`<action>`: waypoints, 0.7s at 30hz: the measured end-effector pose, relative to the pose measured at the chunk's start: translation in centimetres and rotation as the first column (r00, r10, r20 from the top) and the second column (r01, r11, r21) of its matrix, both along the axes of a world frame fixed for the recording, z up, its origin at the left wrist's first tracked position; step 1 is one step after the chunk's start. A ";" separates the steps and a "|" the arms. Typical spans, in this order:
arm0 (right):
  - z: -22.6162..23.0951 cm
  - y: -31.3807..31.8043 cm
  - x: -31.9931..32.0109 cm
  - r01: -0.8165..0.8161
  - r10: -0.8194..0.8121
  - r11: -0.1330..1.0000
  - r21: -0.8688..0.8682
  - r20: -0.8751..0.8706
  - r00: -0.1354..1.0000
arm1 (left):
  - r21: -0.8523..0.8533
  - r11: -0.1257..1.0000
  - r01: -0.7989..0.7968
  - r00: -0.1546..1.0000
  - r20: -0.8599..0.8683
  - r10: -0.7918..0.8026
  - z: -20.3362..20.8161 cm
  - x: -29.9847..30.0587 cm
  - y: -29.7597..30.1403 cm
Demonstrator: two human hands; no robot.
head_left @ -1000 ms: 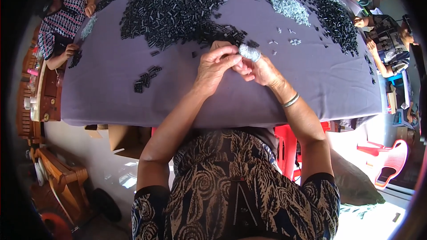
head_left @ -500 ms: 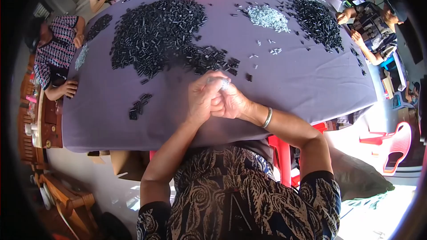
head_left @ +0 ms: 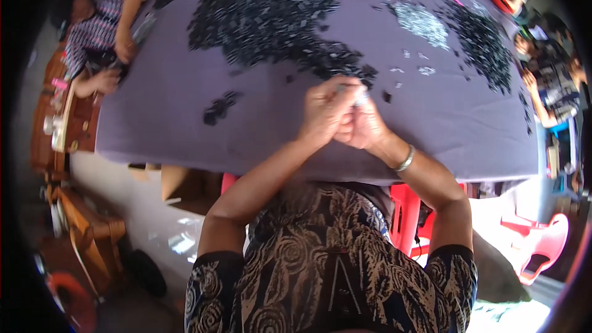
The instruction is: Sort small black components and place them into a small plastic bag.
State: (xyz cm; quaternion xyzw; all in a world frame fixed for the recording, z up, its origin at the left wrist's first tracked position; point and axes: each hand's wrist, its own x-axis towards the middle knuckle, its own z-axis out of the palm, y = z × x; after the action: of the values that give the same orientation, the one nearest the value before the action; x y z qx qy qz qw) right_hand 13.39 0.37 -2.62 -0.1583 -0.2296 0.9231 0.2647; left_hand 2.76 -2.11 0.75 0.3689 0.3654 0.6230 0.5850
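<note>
Bare left hand (head_left: 322, 114) and bare right hand (head_left: 370, 124) together, fingers of both curled round small silvery object (head_left: 359, 96), mostly hidden, blurred; all near side of large heap of small black pieces (head_left: 259, 15), on purple cloth-covered table (head_left: 166, 129). Silvery-white small-piece pile (head_left: 422, 23) right of heap.

we can read no text, label, number or sign anywhere; near the left edge of the frame, the small pink object (head_left: 59, 83) and the brown wooden cabinet (head_left: 80, 129) are too blurred for us to make out any lettering.
</note>
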 end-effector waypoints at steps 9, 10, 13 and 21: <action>2.5 0.2 0.1 0.036 -0.041 0.997 0.067 0.073 0.997 | 0.385 0.922 0.030 0.870 -0.464 0.165 0.2 -3.1 0.4; 2.9 0.3 0.0 -0.033 0.024 0.995 0.091 0.097 0.995 | 0.377 0.923 0.070 0.872 -0.473 0.127 0.2 -4.1 0.1; 3.1 0.9 -0.5 -0.277 0.259 0.943 0.187 0.113 0.959 | 0.427 0.902 0.060 0.810 -0.549 0.206 0.0 -7.0 -0.7; 5.6 3.8 2.5 0.459 -0.575 0.783 0.420 0.207 0.791 | 0.350 0.922 -0.164 0.123 -0.920 0.371 2.0 -16.9 -3.0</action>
State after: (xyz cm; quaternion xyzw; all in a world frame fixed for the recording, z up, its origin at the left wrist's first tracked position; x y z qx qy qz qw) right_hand 15.86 4.20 3.01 -0.3159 -0.3761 0.7180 0.4932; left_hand -14.09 -5.07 2.71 0.6536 0.6608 0.3638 0.0611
